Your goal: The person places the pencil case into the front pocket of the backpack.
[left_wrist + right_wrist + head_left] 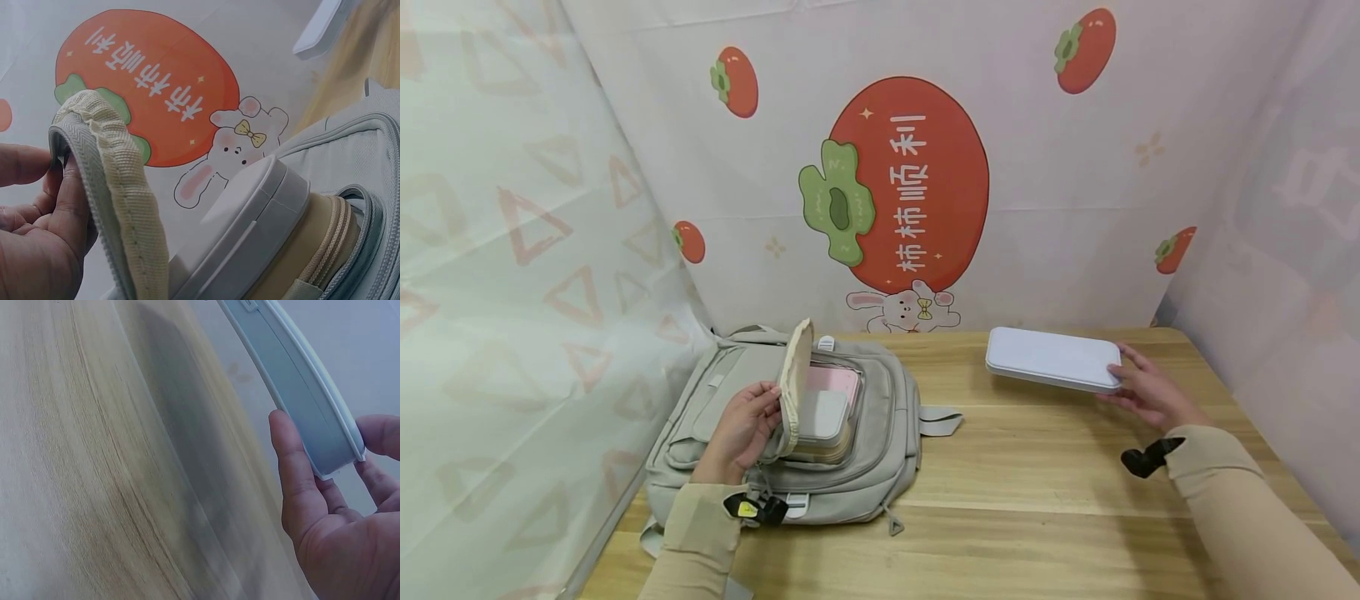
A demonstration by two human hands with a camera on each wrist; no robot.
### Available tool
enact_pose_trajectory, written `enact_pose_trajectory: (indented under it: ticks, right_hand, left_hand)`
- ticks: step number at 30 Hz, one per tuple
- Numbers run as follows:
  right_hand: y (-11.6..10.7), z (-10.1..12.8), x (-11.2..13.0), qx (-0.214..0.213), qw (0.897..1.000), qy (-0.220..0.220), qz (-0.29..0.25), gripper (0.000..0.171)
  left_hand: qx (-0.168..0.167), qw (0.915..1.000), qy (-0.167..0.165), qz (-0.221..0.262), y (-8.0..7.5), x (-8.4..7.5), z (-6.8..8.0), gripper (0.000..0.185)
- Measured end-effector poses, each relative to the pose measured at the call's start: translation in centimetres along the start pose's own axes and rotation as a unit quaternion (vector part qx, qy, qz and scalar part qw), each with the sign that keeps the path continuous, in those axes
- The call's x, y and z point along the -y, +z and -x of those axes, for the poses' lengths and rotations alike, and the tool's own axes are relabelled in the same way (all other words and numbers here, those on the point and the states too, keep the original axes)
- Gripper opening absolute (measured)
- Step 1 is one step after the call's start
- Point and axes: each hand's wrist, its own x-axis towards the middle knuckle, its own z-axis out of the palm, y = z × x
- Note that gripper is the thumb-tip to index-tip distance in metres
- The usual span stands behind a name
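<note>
A grey backpack (880, 454) lies on its back at the left of the table, its front pocket unzipped. My left hand (741, 429) pinches the edge of the pocket flap (796, 375) and holds it raised; the left wrist view shows thumb and fingers at the flap's zipper edge (125, 175). Inside the pocket are a white box (824, 414), a pink flat item (846, 383) and a tan zipped item (319, 231). My right hand (1153, 396) grips one end of a long pale, flat, rounded case (1051, 358), held above the table, thumb on one face and fingers on the other (306, 394).
The wooden table (1000, 508) extends to the right of the backpack. A strap (940, 419) and a zipper pull (895, 525) stick out from the bag. Behind stands a white printed cloth backdrop (1037, 208), with cloth walls at both sides.
</note>
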Motion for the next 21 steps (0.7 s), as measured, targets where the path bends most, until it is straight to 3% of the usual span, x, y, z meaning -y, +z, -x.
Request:
enact_pose_trajectory:
  ticks: [11, 21]
  right_hand:
    - [0.9, -0.5, -0.2, -0.006, 0.999, 0.005, 0.049, 0.073]
    - [1.8, -0.7, -0.4, 0.012, 1.0, 0.001, 0.011, 0.077]
  left_hand:
    - [-0.018, 0.9998, -0.008, 0.009, 0.0, 0.2, -0.1, 0.02]
    - [-0.021, 0.9997, -0.006, 0.007, 0.1, 0.1, -0.1, 0.021]
